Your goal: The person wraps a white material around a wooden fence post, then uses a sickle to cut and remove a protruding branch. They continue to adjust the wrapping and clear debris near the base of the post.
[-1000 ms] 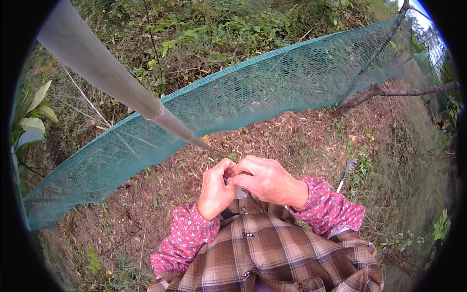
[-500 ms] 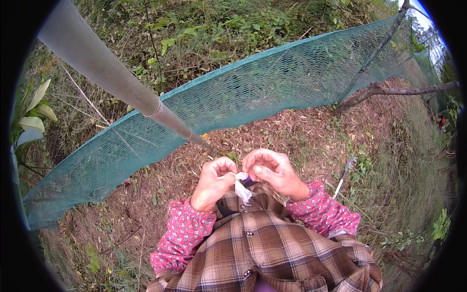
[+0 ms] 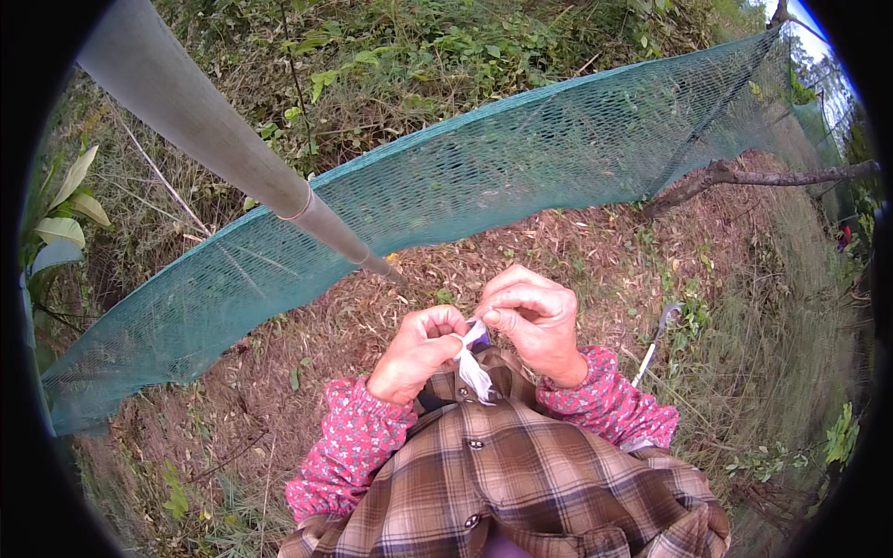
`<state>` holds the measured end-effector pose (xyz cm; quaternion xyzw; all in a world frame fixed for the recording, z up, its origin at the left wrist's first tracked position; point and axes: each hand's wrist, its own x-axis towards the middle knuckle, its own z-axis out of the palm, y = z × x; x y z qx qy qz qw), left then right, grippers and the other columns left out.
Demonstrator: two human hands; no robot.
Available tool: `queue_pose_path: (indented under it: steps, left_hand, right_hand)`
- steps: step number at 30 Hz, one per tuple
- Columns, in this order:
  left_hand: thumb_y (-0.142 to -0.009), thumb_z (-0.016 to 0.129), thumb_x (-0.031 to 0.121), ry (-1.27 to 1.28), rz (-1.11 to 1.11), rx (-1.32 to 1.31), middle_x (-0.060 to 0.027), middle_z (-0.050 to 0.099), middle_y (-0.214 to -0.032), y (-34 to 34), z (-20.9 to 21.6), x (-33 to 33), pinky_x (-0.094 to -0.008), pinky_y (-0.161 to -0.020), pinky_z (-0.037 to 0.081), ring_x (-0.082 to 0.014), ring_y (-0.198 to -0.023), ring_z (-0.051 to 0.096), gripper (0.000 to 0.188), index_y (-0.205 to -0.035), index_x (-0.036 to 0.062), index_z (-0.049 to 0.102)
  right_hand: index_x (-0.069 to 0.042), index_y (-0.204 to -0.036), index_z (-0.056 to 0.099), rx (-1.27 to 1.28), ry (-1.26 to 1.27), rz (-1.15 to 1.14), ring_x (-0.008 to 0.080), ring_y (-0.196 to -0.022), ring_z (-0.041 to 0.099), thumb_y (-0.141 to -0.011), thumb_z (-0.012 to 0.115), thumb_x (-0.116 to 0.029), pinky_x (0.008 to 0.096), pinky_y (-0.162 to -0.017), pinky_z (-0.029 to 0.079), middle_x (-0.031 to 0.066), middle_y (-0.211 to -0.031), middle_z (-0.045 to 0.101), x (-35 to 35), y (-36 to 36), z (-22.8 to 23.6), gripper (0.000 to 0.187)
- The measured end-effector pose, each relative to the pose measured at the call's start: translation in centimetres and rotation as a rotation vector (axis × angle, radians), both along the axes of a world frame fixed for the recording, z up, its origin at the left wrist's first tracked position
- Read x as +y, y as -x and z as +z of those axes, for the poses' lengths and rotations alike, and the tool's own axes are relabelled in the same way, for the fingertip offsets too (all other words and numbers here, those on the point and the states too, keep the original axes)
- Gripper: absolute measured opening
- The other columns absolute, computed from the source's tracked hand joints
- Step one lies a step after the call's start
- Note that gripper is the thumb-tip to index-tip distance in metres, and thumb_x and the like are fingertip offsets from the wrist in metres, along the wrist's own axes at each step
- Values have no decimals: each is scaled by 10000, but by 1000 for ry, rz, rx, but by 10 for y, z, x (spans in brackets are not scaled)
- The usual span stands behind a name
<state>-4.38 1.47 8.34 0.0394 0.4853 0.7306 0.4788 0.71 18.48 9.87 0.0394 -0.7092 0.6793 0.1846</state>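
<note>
A crumpled white strip point(image 3: 474, 372), of thin plastic or cloth, hangs between my hands in front of the plaid shirt. My left hand point(image 3: 416, 355) is closed, with thumb and forefinger pinching the strip near its upper part. From the other side my right hand point(image 3: 541, 322) has thumb and fingertips pressed together at the strip's top end. Its loose, frayed-looking tail dangles below the fingers. Whether there is a knot in it is hidden by the fingertips.
A thick bamboo pole point(image 3: 246, 153) slants from upper left down to the ground. Green netting point(image 3: 446, 181) stretches across behind it. On the right are a bare branch point(image 3: 744, 175) and a sickle with a pale handle point(image 3: 648, 356) lying in the grass.
My right hand has gone from loosely curled fingers to a pinch at the strip's top. The strip now hangs longer and straighter. My left hand has shifted slightly right.
</note>
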Motion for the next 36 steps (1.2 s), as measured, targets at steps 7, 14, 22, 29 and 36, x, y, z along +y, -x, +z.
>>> queue_pose_path:
  steps: [7, 14, 22, 29, 36]
  left_hand:
    - [-768, 553, 20, 42, 43, 61, -15, 597, -788, -8, -7, 2, -227, -661, 427, -86, -700, 540, 39, -783, 27, 589]
    - [-744, 527, -32, -78, 53, 13, -9, 585, -790, -19, -19, 12, -250, -709, 410, -91, -756, 522, 83, -746, 18, 593]
    - [-690, 469, -86, -43, 503, 30, -47, 558, -794, -2, -29, 7, -249, -665, 392, -121, -737, 499, 138, -707, 22, 555]
    - [-691, 418, -100, 18, 364, 179, -48, 547, -731, 0, -26, 11, -242, -648, 395, -125, -701, 501, 159, -685, 17, 526]
    - [-761, 508, -72, 109, 68, 399, 20, 562, -708, -3, -29, 5, -236, -584, 400, -57, -680, 490, 116, -746, 11, 587]
  right_hand:
    - [56, -794, 619, -221, 192, 73, 105, -758, 554, -801, 646, -7, 237, -657, 454, 66, -817, 594, 2, 8, -11, 69]
    - [37, -809, 618, -188, 185, -25, 89, -701, 527, -828, 636, -48, 226, -618, 433, 47, -801, 583, -1, 5, -20, 89]
    - [29, -1039, 578, -510, 147, 143, 88, -750, 569, -860, 627, -153, 260, -680, 483, 35, -836, 624, -12, -10, -18, 261]
    - [26, -890, 627, -175, -323, -92, 144, -690, 608, -798, 642, -19, 265, -592, 475, 76, -740, 617, -21, -20, -11, 104]
    - [0, -853, 626, 243, -583, 291, 246, -771, 639, -732, 630, -6, 316, -657, 540, 121, -997, 606, -6, -6, -5, 122]
